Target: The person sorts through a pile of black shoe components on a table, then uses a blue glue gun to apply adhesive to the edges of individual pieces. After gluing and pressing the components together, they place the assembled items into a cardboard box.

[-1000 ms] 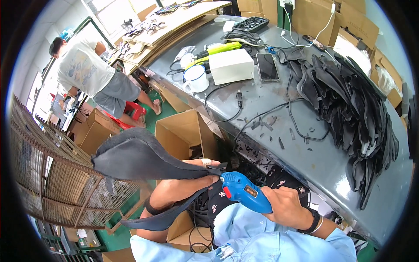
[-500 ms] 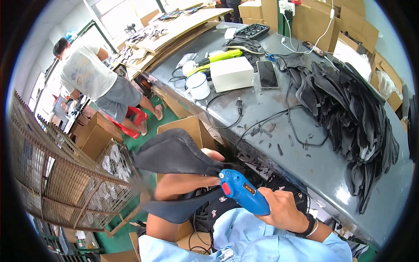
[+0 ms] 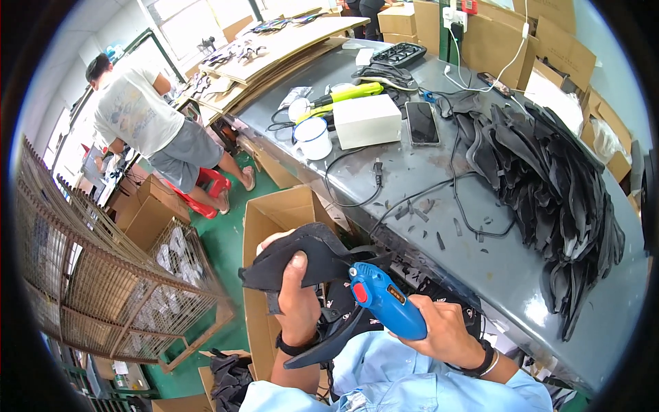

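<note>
My left hand point(image 3: 298, 305) grips a dark, curved padded fabric piece point(image 3: 312, 255), its thumb pressed flat on the near face. A long strip point(image 3: 328, 349) of the same dark material hangs down past my left wrist. In my right hand point(image 3: 443, 331) is a blue handheld electric cutter point(image 3: 388, 301) with a red button, my fingers wrapped round its body. The cutter's front end meets the right end of the padded piece; its blade cannot be made out there. Both hands are over my lap, left of the grey table's edge.
The grey table point(image 3: 425, 189) bears a heap of dark padded pieces point(image 3: 542, 185), small scraps, cables, a phone point(image 3: 422, 123), a white box point(image 3: 368, 121) and a mug point(image 3: 312, 138). A cardboard box point(image 3: 264, 220) stands beyond my left hand. Wire racks point(image 3: 117, 288) are at left; another person point(image 3: 147, 117) works behind.
My left hand has turned and lifted into view with its thumb on top of the padded piece. That piece has swung right and down; the cutter has hardly moved.
</note>
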The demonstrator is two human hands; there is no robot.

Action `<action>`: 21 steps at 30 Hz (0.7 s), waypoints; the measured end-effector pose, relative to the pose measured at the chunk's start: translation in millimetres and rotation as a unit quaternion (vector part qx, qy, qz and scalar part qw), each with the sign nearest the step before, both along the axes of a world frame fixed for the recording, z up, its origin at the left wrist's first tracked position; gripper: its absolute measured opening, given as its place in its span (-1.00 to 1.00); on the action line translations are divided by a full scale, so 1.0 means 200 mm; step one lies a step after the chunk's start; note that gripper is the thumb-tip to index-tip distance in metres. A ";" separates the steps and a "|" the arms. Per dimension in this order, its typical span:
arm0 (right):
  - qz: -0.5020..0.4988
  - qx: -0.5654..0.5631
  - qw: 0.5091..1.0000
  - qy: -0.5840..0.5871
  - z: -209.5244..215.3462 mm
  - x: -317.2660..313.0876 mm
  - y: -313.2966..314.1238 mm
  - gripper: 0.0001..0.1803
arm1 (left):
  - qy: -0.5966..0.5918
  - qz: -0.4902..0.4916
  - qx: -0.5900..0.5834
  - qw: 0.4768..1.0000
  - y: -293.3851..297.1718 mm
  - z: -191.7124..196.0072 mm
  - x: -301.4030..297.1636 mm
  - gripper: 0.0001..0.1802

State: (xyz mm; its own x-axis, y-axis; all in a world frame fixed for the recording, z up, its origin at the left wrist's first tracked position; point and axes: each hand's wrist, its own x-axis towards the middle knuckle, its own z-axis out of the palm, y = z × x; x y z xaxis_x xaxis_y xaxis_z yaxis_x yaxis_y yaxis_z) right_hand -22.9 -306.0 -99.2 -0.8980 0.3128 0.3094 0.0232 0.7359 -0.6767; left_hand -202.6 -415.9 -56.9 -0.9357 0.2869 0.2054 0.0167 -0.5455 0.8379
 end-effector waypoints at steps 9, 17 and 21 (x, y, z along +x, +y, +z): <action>0.002 -0.024 1.000 0.010 0.07 -0.02 -0.03 -0.38 | 0.013 -0.011 0.027 0.999 0.01 -0.08 0.07 -0.62; -0.008 -0.009 1.000 0.016 0.07 -0.02 -0.04 -0.40 | -0.021 -0.045 0.050 0.997 -0.01 -0.08 0.09 -0.64; -0.013 0.045 0.999 0.015 0.06 -0.01 -0.05 -0.39 | -0.016 -0.071 -0.042 0.996 -0.05 -0.02 0.06 -0.65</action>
